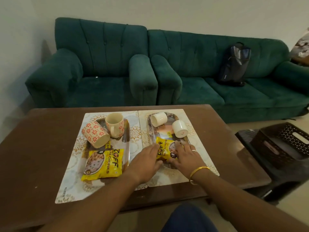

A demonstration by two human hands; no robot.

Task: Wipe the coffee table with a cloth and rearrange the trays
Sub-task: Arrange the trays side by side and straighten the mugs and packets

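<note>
The brown tabletop [41,139] runs wide in front of me, its dull surface marked with a few pale specks. Two patterned mats lie edge to edge at its middle, the left mat [70,186] and the right mat [205,158], each carrying a shiny tray. On the left tray [127,131] one flowered mug [114,124] stands upright, another [95,134] lies on its side against it, and a large yellow packet [103,162] lies at the near end. On the right tray [151,131] two white cups [158,119] lie tipped over. My left grip [145,159] grasps the left edge of the small yellow packet [164,150] at that tray's near end. My right grip [185,156] lies over the packet's right side, too blurred for me to tell whether it grasps or only rests. Beyond the tabletop a green armchair [93,64] and a green sofa [217,72] stand side by side against a pale wall, a dark backpack [234,64] upright on the sofa seat. A brown perforated crate [280,143] sits off the tabletop's right end.
</note>
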